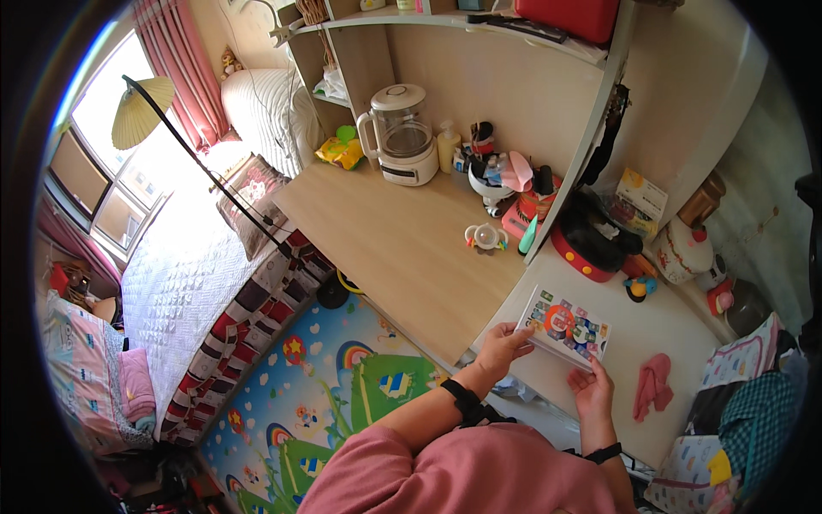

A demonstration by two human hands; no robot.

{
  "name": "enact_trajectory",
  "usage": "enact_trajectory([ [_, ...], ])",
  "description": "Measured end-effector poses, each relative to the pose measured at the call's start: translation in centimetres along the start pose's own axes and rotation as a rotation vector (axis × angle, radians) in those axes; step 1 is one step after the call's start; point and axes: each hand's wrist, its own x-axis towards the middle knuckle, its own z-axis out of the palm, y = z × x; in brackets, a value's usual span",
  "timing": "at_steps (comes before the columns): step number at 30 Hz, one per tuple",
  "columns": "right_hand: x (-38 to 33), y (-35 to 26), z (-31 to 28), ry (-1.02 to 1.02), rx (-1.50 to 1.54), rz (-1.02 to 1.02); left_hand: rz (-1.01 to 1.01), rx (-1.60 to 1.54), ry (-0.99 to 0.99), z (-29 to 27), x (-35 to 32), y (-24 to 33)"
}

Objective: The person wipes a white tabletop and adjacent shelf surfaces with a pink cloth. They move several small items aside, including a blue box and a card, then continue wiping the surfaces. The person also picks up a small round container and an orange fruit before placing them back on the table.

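A bed [184, 274] with a pale quilted cover fills the left of the frame, and a colourful play mat [334, 385] lies below centre. A long wooden desk [402, 248] runs through the middle, with a white tabletop [651, 334] joining it at right. On the desk near top centre stands a glass electric kettle [401, 134]. At lower right of centre, both hands hold a flat colourful game box [566, 327] just above the white tabletop. The left hand [502, 347] grips the box's left edge, fingers curled around it; the right hand [592, 392] clamps the near edge, thumb on top. A pink cloth [654, 384] lies right of the hands.
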Motion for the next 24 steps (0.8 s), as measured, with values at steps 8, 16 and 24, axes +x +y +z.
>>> enact_trajectory([
  [8,0.9,-3.3,-3.1,0.093,0.144,-0.102,0.080,0.273,0.047,0.4,-0.2,-0.1],
  [16,1.0,-4.1,-8.0,0.243,0.226,-0.183,0.124,0.608,0.032,0.4,-2.1,-0.8],
  [24,5.3,-5.7,-7.8,0.212,0.252,-0.150,0.359,0.789,-0.018,1.2,1.0,-1.6],
])
